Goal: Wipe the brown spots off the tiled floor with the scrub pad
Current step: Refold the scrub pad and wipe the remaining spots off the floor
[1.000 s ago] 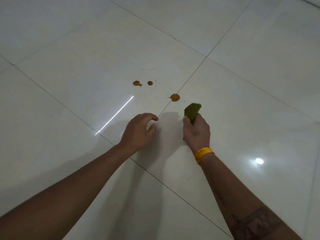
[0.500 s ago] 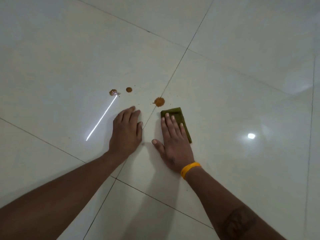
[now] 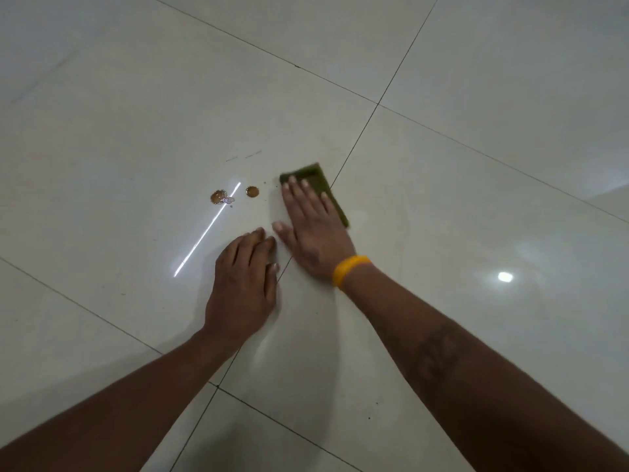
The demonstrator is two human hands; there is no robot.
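Observation:
A green scrub pad (image 3: 320,180) lies flat on the white tiled floor (image 3: 136,131). My right hand (image 3: 311,223), with a yellow band at the wrist, presses on the pad with straight fingers. To the pad's left two brown spots remain in view: a small round brown spot (image 3: 252,191) and a larger brown spot (image 3: 218,197) beside a light streak. My left hand (image 3: 243,284) rests flat on the tile just below and left of my right hand, holding nothing. The third spot near the grout line is not visible; the pad and hand cover that place.
Dark grout lines (image 3: 360,131) cross the glossy tiles. A bright streak of reflected light (image 3: 204,233) runs below the spots, and a round light reflection (image 3: 505,276) sits at the right.
My right hand has slid the pad forward and left, over the place where the nearest brown spot lay. My left hand stayed flat on the floor.

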